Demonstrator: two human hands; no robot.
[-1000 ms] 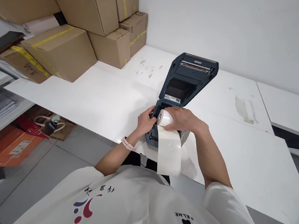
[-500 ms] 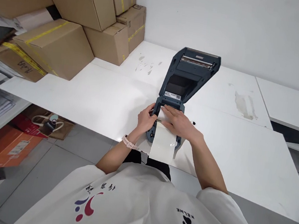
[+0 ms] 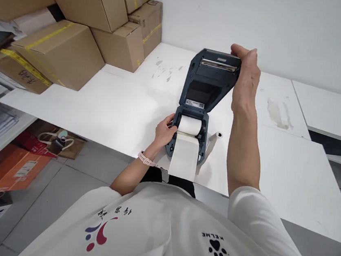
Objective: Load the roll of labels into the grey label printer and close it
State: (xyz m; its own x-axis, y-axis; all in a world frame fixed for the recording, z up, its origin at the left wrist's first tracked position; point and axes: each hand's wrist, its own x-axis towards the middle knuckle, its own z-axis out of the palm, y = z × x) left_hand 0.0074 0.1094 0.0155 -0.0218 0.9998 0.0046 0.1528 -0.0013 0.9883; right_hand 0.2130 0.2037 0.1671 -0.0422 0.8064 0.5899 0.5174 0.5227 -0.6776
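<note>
A dark blue-grey label printer (image 3: 202, 148) stands on the white table with its lid (image 3: 191, 81) raised. Inside it lies a white label roll (image 3: 189, 125), and a strip of labels (image 3: 184, 158) runs from it over the printer's front toward me. My left hand (image 3: 165, 131) holds the left side of the printer's body, thumb on the rim near the roll. My right hand (image 3: 246, 77) is closed on the top right corner of the lid, with part of its fingers behind it. Just right of the printer lies a thin white roll (image 3: 217, 136) with a dark core.
Cardboard boxes (image 3: 62, 54) with yellow tape are stacked at the table's back left, against the white wall (image 3: 262, 23). Below the table on the left are an orange box (image 3: 8, 167) and a paper bag (image 3: 73, 145). The table's front edge runs close to my body.
My right hand has left the label roll and moved up to the lid's top right corner, uncovering the roll. My left hand stays at the printer's left side.
</note>
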